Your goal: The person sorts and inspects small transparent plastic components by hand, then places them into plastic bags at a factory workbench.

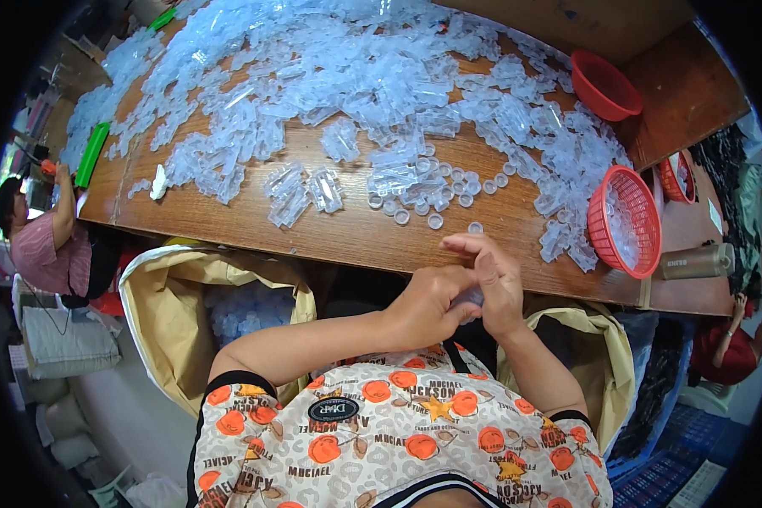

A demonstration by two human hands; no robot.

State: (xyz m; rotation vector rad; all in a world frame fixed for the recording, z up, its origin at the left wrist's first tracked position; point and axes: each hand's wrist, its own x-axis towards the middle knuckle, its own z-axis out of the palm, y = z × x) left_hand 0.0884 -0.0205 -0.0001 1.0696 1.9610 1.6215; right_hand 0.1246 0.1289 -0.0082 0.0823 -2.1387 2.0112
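Both of my hands meet just in front of the table's near edge. My left hand (432, 296) is closed around a small clear plastic piece (471, 296), mostly hidden by the fingers. Against it leans my right hand (501, 292), its fingers stretched out to the left and its palm beside the piece. Small round clear caps (435, 221) lie loose on the table beyond my hands. Behind them are clear plastic tubes (391, 173), with a few more tubes (325, 190) grouped to the left.
A large heap of clear plastic parts (339, 68) covers the brown table (245, 227). Red baskets (599, 222) and a red bowl (586, 89) stand at right, near a bottle (696, 262). Yellowish sacks (165, 313) hang below the edge. A person (51, 229) works at left, another (724, 347) at right.
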